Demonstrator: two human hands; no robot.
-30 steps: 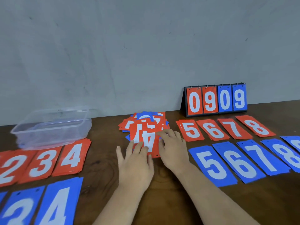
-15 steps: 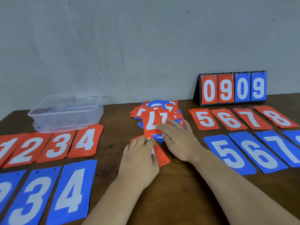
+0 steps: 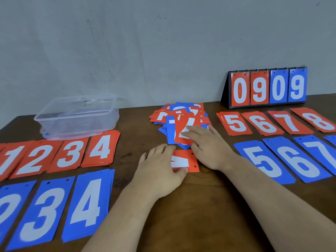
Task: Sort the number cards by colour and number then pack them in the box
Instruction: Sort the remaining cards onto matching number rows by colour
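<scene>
Head view, angled down, close over table (image 3: 209, 206)

Even, soft light; wide-angle edge stretch

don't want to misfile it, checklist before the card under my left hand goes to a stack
1. Red card under left hand, colour clear: ok
2. Its number readable: cannot tell, hand covers most
3. No card from mixed pile lies on it: ok
4. Fingers grip it: cannot tell
5. Right hand flat on pile, steadying: ok
6. Red stacks 1 to 4 uncovered: ok
</scene>
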